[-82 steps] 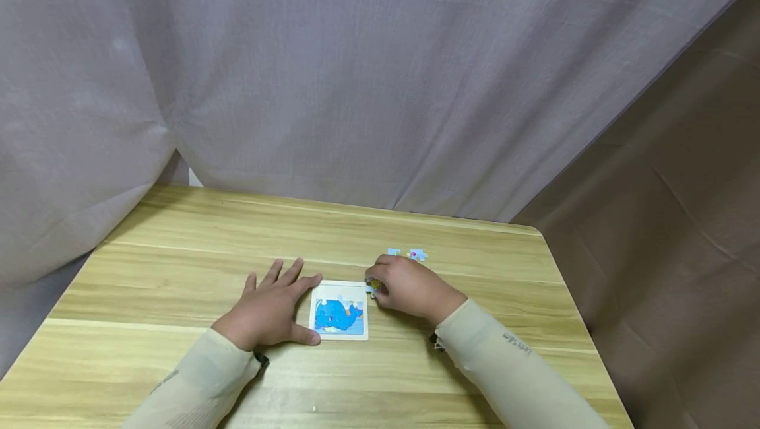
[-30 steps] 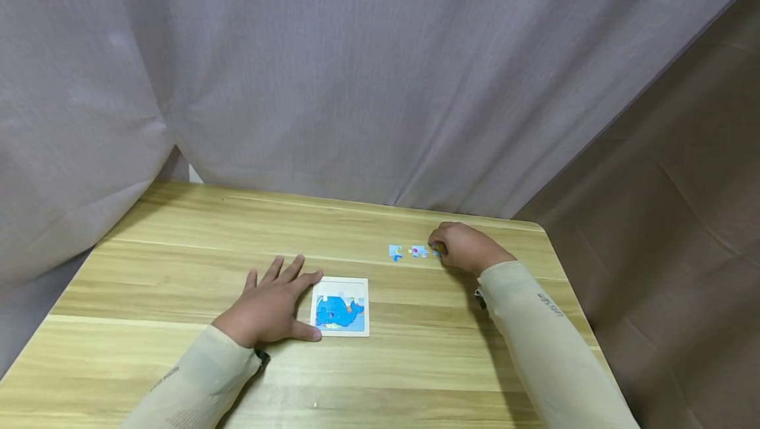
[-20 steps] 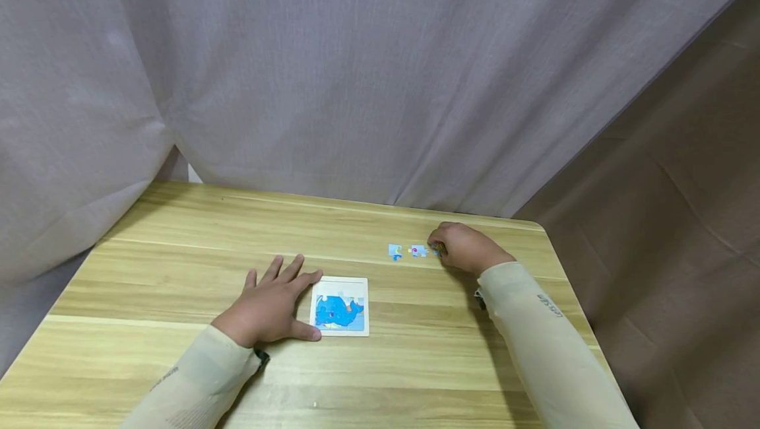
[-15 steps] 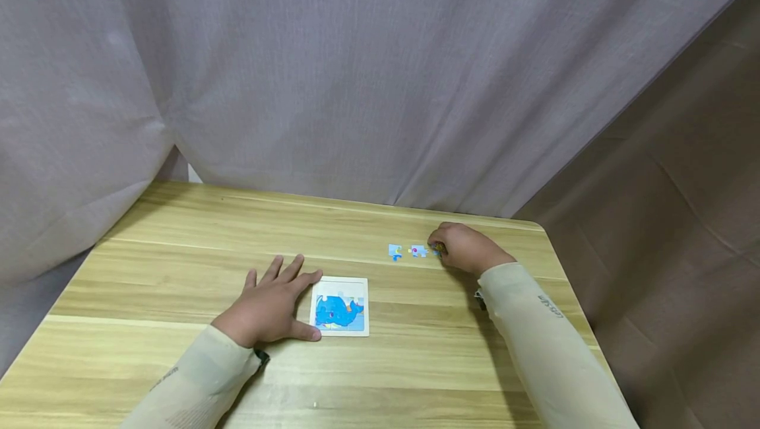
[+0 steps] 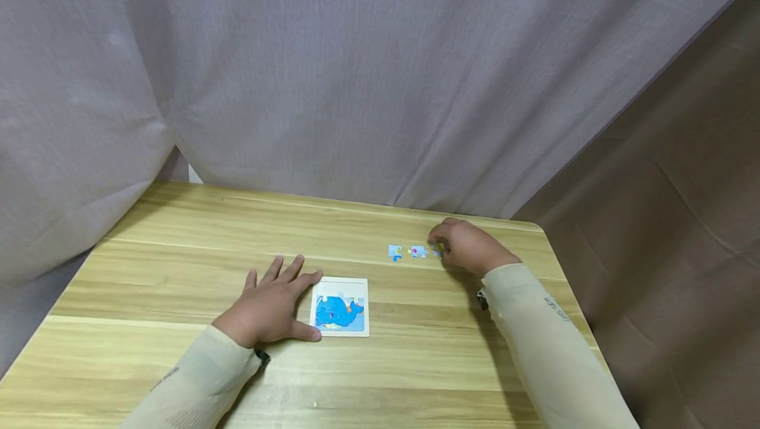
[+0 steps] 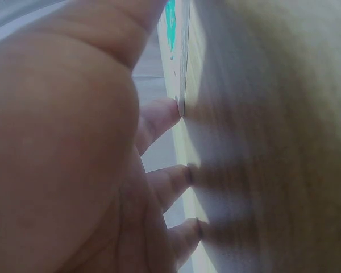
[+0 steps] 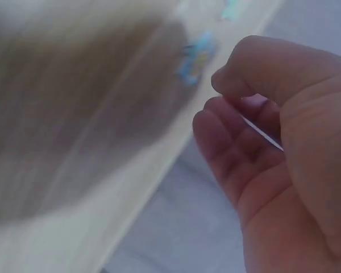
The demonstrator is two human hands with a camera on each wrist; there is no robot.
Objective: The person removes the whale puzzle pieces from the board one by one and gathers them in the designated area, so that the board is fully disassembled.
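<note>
A small square jigsaw tray [image 5: 350, 286] lies flat with a blue whale picture filling its lower part; pale board shows above. My left hand [image 5: 264, 307] is spread beside it, thumb and index finger against its left edge. In the left wrist view those fingers sit right at the thin side of the jigsaw tray [image 6: 183, 62]. My right hand [image 5: 472, 247] hovers at the back right with bent fingers. Below its fingertips a blue and yellow jigsaw piece [image 7: 196, 58] lies on the table, apart from the fingers in the right wrist view.
Two loose jigsaw pieces lie in a row left of the right hand: a pale blue piece [image 5: 394, 252] and one with a pink swirl [image 5: 418, 251]. The wooden table [image 5: 237, 218] ends at the grey curtain [image 5: 356, 86] behind, with its right edge beyond the right arm.
My right hand has gone from the tray's right side to the back right with the blue and yellow jigsaw piece, released it there and lifted slightly. The left hand stays put.
</note>
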